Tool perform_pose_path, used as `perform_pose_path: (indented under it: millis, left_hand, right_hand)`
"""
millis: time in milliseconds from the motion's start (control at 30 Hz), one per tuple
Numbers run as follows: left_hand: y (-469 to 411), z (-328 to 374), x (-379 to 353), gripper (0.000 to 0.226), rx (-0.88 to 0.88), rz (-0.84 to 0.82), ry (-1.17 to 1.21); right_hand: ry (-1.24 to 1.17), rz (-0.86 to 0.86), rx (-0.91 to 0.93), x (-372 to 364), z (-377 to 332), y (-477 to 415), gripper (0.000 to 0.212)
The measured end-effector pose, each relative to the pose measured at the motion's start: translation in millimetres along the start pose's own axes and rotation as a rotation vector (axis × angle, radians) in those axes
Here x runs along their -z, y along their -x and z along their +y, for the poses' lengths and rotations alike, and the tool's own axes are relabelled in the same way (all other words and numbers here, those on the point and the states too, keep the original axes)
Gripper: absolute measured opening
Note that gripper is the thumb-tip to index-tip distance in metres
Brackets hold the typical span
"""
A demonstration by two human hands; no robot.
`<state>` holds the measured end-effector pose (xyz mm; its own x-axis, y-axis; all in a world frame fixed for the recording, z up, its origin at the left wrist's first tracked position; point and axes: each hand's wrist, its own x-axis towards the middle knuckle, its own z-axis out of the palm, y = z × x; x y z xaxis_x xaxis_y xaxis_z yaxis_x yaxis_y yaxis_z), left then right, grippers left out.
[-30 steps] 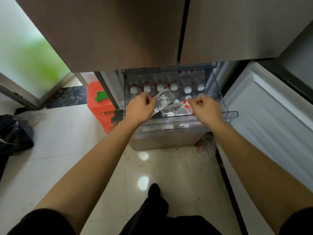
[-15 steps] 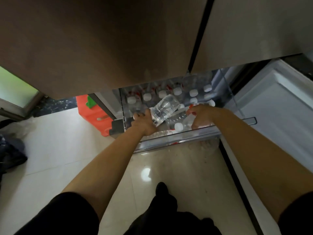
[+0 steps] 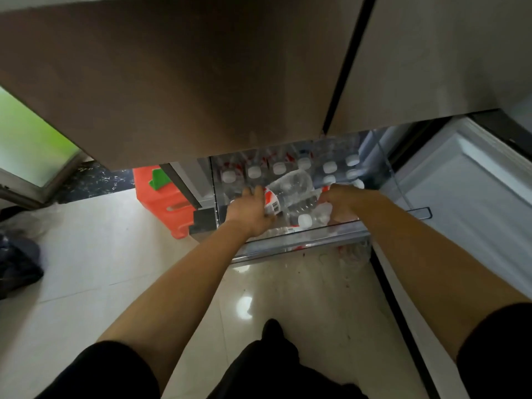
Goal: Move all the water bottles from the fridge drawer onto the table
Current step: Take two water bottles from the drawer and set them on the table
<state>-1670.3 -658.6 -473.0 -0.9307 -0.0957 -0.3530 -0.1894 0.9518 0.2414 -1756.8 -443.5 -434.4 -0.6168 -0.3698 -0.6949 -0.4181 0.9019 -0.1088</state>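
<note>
The clear fridge drawer is pulled out below the brown fridge doors. Several upright water bottles with white caps fill its back. My left hand grips a clear water bottle with a red and white label, tilted with its base pointing up and away. My right hand is closed on a second bottle lying in the drawer front, its white cap toward me. The table is out of view.
An open white fridge door stands at the right. An orange plastic stool sits left of the drawer. A dark bag lies on the tiled floor at far left. My foot is below the drawer.
The view has leaned closer under the fridge doors. My left hand has slid along its bottle so the red label shows, and my right hand has reached deeper around the lying bottle.
</note>
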Motion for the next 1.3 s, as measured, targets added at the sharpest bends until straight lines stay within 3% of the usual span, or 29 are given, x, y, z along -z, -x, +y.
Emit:
perform_pose_path:
  millis: [100, 267, 400, 533, 700, 800, 1000, 1300]
  left_hand:
    - [8, 5, 24, 0.077, 0.038, 0.024, 0.104]
    - [22, 16, 55, 0.093, 0.159, -0.18, 0.43]
    - [34, 41, 65, 0.074, 0.059, 0.101, 0.376]
    - [46, 71, 60, 0.053, -0.038, 0.339, 0.438]
    - [62, 86, 51, 0.026, -0.069, 0.518, 0.732]
    - [77, 91, 57, 0.023, -0.078, 0.611, 0.953]
    - [126, 108, 72, 0.018, -0.103, 0.824, 1.042]
    - [262, 133, 69, 0.046, 0.084, 1.15, 0.903]
  right_hand:
    - [-0.059, 0.038, 0.043, 3, 9, 7, 0.057]
    - [-0.363, 0.211, 0.012, 10, 33, 34, 0.065]
    - [-0.58, 0.423, 0.026, -7, 50, 50, 0.076]
    - [-0.727, 0.608, 0.023, -29, 32, 81, 0.069]
    - [-0.867, 0.847, 0.088, -43, 25, 98, 0.061]
    - [-0.913, 0.978, 0.088, -44, 19, 109, 0.063]
    - [-0.868, 1.261, 0.136, -41, 3, 144, 0.059]
    - [-0.805, 1.289, 0.429, -58, -7, 223, 0.058]
